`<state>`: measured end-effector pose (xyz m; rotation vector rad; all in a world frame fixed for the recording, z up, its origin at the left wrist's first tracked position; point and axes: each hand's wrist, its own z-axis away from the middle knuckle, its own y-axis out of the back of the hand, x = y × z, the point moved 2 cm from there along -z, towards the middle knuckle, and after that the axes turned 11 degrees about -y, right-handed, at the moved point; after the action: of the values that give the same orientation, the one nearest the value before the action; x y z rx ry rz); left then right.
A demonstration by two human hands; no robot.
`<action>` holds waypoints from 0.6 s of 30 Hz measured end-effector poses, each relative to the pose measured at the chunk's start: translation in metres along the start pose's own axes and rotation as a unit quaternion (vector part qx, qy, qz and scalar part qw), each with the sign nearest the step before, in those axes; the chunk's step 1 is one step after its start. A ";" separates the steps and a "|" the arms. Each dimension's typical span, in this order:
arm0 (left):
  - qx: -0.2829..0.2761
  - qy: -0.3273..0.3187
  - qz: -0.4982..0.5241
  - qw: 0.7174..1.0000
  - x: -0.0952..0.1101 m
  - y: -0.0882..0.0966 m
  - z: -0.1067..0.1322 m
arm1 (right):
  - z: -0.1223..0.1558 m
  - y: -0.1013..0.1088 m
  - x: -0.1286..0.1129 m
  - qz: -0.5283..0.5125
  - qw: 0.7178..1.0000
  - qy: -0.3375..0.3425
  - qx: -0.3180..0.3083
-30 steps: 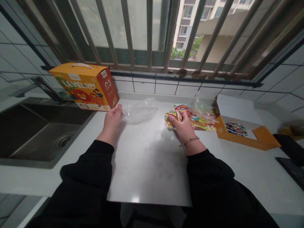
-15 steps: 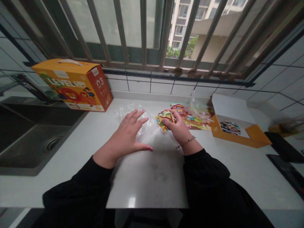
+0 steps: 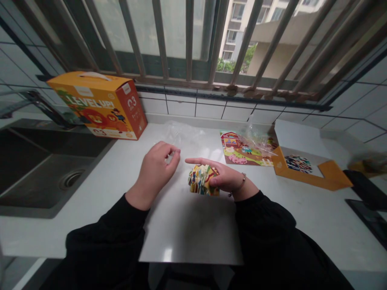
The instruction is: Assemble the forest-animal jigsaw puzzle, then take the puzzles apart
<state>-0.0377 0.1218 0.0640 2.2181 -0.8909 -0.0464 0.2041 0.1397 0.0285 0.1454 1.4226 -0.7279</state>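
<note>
My right hand (image 3: 225,179) holds a stack of colourful puzzle pieces (image 3: 202,181) just above the white countertop (image 3: 187,225), its index finger stretched out to the left. My left hand (image 3: 157,171) hovers beside it, thumb and fingers pinched together, close to a crumpled clear plastic bag (image 3: 178,133) that lies behind it. Whether anything is in that pinch I cannot make out.
An orange puzzle box (image 3: 99,104) stands at the back left by the sink (image 3: 39,169). A farm picture card (image 3: 242,151) under another clear bag (image 3: 256,135) lies at the back right, next to an open orange box tray (image 3: 305,169). Window bars rise behind.
My right hand has drawn the stack of pieces back toward me and lower. My left hand has lifted off the plastic bag and closed into a pinch.
</note>
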 end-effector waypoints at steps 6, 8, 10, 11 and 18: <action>0.002 -0.092 0.039 0.995 0.015 -0.003 0.001 | -0.012 0.007 0.004 -0.026 0.987 0.084 0.133; 0.012 -0.097 0.035 0.995 0.017 -0.004 0.002 | -0.018 0.009 0.005 -0.006 0.973 0.111 0.203; 0.022 -0.104 0.033 0.994 0.020 -0.006 0.003 | -0.024 0.007 0.006 0.043 0.947 0.122 0.295; 0.026 -0.109 0.034 0.993 0.023 -0.007 0.004 | -0.027 0.006 0.007 0.076 0.927 0.126 0.346; 0.007 -0.154 0.027 0.988 0.045 -0.017 0.008 | -0.038 -0.009 0.014 0.269 0.804 0.163 0.504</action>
<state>0.0040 0.0981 0.0568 2.2335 -1.1191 -0.3678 0.1669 0.1473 0.0114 1.5117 1.0696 -0.9301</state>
